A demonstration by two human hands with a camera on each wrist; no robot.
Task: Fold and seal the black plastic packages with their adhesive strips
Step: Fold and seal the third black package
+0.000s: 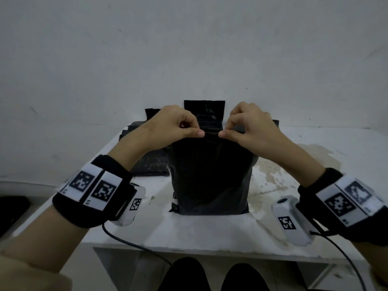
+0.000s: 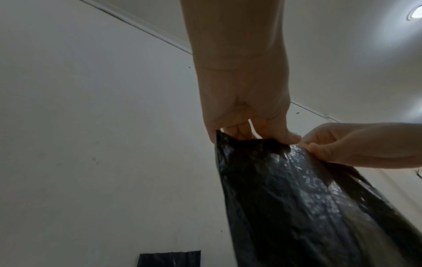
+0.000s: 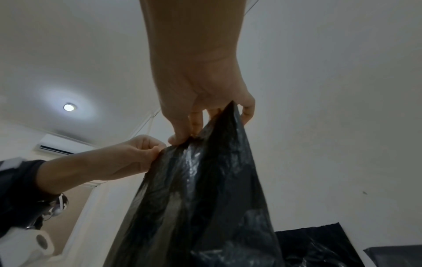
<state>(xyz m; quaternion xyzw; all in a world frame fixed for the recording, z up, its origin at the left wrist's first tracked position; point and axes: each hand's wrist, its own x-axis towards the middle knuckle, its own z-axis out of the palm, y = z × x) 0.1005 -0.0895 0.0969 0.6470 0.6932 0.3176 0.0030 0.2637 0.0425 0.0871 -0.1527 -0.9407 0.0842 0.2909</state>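
Note:
A filled black plastic package (image 1: 211,177) stands upright on the white table (image 1: 210,232), its bottom near the front middle. My left hand (image 1: 178,124) pinches its top edge from the left, and my right hand (image 1: 245,122) pinches the same edge from the right, thumbs nearly touching. In the left wrist view my left hand (image 2: 248,126) grips the crinkled top of the package (image 2: 308,207), with the right hand (image 2: 356,144) beside it. The right wrist view shows my right hand (image 3: 205,115) holding the package (image 3: 200,198) top, the left hand (image 3: 128,159) alongside. No adhesive strip is visible.
More black packages stand against the grey wall behind (image 1: 204,110), and flat black bags (image 1: 151,162) lie at the left of the table. The table's right half has brownish stains (image 1: 277,179). Cables hang from both wrist cameras over the front edge.

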